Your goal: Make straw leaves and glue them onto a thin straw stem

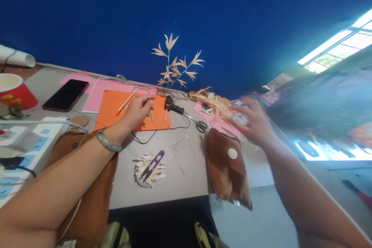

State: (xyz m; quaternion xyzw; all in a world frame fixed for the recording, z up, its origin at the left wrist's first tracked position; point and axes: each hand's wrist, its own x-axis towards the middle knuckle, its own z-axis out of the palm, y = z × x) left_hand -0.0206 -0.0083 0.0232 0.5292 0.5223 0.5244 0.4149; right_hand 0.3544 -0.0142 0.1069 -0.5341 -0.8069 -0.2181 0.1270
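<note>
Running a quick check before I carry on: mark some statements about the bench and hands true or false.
1. The purple thread snips lie on pale cut pieces. True.
2. The smartphone lies on the orange sheet. False: it lies left of that sheet.
3. A bangle circles the left wrist. True.
4. The right hand grips the scissors. False: they lie apart from it, to its left.
5. The black glue gun is at the orange sheet's right edge. True.

Craft workspace: glue gun (174, 105), scissors (201, 126), pale strips (217, 104).
</note>
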